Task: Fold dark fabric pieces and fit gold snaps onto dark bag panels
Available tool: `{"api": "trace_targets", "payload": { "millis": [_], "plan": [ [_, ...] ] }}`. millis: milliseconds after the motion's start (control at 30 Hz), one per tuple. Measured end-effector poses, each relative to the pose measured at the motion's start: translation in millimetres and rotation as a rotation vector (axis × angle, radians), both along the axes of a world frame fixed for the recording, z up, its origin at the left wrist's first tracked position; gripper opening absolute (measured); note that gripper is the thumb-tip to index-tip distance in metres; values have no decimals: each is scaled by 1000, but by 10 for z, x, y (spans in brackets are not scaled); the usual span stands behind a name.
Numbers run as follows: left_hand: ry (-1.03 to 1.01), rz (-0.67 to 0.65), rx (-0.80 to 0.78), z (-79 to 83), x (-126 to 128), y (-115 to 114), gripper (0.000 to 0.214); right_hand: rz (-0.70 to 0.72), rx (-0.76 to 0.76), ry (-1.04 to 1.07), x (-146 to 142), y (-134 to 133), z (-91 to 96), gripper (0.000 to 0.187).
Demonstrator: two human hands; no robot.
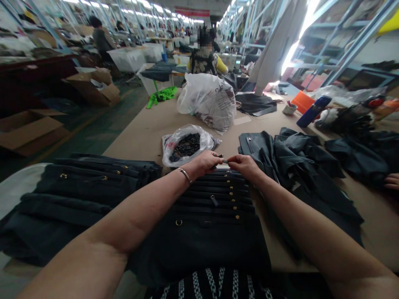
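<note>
Over the far end of a row of overlapping black bag panels, my two hands meet. My left hand, with a bangle on its wrist, is closed around small dark pieces with a metallic glint, too small to name. My right hand pinches at the near tip of the same small item, its fingertips almost touching the left ones. The panels carry gold zip ends, a ring and a hanging zip pull. Just beyond my left hand, an open plastic bag holds many small black pieces.
More black panels are stacked at left, and loose dark fabric pieces lie at right. A large filled plastic bag, a blue bottle and green cloth stand farther back. Another person's hand shows at the right edge.
</note>
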State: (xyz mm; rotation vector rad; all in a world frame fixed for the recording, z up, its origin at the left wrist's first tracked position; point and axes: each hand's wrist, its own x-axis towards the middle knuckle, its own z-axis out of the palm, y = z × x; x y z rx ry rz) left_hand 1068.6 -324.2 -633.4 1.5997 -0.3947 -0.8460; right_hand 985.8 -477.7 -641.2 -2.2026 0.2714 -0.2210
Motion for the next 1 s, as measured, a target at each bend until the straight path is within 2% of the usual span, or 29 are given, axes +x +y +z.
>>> {"api": "trace_targets", "payload": {
  "millis": [133, 233, 367, 633, 833, 1000],
  "plan": [
    [-248, -65, 249, -93, 54, -149, 11, -21, -38, 119, 41, -153, -146, 13],
    [-318, -126, 346, -160, 81, -214, 13, -28, -90, 179, 56, -205, -240, 14],
    [-372, -164, 406, -189, 92, -247, 13, -26, -215, 227, 76, -208, -290, 17],
    [-488, -204, 493, -147, 71, -261, 14, 39, -479, 254, 126, -196, -280, 19],
    [-574, -229, 536, -150, 86, -256, 17, 88, -550, 279, 158, -193, -249, 18],
    [-674, -230, 584, -178, 151, -255, 10, 106, -541, 305, 207, -189, -219, 12]
  ]
}}
